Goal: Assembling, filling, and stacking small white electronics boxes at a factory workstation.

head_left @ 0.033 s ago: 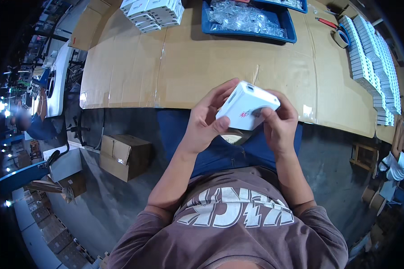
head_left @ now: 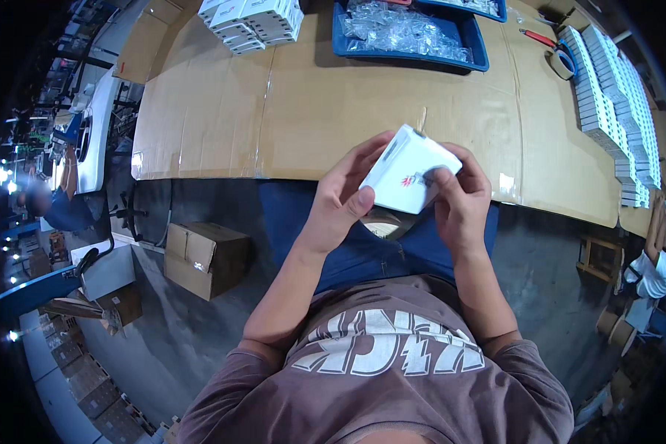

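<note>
A small white box (head_left: 408,169) with a red and dark printed mark on its broad face is held tilted above the table's near edge. My left hand (head_left: 334,209) is closed round its left side, thumb near the lower left corner. On the opposite side, my right hand (head_left: 462,206) grips the box, its thumb pressed on the printed face and its fingers partly hidden behind. Dark slots show on the narrow upper and left sides of the box.
Stacked white boxes (head_left: 251,22) stand at the table's back left, with long rows of boxes (head_left: 607,103) at the right. Blue trays (head_left: 411,55) hold clear plastic pieces. A tape roll (head_left: 562,64) and a red-handled tool (head_left: 538,37) lie nearby. A carton (head_left: 203,255) sits on the floor.
The white box has tipped in my hands, so its printed face shows more fully and its top side less. Both hands have barely moved.
</note>
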A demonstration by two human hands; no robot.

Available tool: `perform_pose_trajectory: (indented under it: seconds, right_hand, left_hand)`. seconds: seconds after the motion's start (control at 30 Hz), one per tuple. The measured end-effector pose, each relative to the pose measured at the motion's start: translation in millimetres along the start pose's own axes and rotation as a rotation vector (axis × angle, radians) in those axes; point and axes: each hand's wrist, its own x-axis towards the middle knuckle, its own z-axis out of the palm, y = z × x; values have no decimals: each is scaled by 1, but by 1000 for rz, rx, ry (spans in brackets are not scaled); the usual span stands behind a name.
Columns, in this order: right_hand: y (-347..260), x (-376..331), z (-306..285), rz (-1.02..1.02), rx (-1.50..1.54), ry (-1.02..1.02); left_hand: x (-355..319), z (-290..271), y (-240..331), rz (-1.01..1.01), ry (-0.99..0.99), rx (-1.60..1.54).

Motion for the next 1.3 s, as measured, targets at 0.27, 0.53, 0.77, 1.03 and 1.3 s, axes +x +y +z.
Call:
perform_pose_trajectory:
  seconds: [0.27, 0.53, 0.77, 1.03, 1.3]
  right_hand:
    - [13, 9, -2, 107, -108, 159]
    - [7, 16, -3, -27, -244, 90]
    - [-1, 9, -15, -117, -793, -90]
    - [-15, 29, -46, -494, -742, -193]
    - [-46, 34, -90, -504, -833, -273]
  left_hand:
    - [-11, -5, -35, -865, -34, -828]
    - [-10, -4, -52, -687, 197, -878]
    - [11, 18, -63, -163, 315, 418]
    - [13, 20, -84, 51, 186, 508]
    - [14, -6, -105, -44, 307, 761]
